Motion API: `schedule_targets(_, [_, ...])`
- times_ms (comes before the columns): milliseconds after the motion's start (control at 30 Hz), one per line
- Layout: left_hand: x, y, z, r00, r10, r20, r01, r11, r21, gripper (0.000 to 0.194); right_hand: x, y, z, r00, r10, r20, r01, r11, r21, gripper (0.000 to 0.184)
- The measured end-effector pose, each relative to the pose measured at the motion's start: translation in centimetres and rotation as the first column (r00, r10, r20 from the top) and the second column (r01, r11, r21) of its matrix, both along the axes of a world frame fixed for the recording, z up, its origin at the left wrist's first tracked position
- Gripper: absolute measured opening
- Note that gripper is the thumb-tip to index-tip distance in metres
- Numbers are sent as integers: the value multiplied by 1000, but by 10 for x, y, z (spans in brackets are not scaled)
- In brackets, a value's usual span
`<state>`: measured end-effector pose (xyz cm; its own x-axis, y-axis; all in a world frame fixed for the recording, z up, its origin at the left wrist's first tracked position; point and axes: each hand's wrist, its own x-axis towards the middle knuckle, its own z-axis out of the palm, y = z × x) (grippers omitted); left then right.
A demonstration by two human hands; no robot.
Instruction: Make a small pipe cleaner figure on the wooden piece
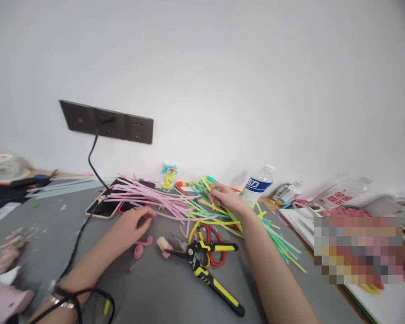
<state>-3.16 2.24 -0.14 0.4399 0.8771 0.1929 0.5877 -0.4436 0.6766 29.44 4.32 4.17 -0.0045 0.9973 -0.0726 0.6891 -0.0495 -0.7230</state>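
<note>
My right hand [225,199] reaches into a spread of green and yellow pipe cleaners [276,240], its fingers bent and closed on some of them; the fingertips are partly hidden. My left hand [137,221] hovers over the near edge of a pile of pink pipe cleaners [151,198], thumb and fingers slightly apart with nothing visible between them. Just below it lies a curled pink piece [142,247]. Between my forearms rest yellow-and-black pliers [218,288] with jaws apart, red-handled pliers [218,256] and a small cream-and-pink piece [164,246].
Phones [103,208] lie partly under the pink pile. A black cable [93,168] runs from the wall socket [110,123] past my left wrist. A small pipe-cleaner figure [168,179] and a water bottle [257,183] stand by the wall. A pink glue gun [6,292] lies front left.
</note>
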Motion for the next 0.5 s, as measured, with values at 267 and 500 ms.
schedule_targets(267, [0,-1,2,1000,11,-9,-11,1000,4,24,14,-6,20,939,27,-343,28,988,153,37])
schedule_targets(500, [0,-1,4,1000,-1,-22,2,1000,9,26,-2,-12,27,997,-15,76,11,998,63,27])
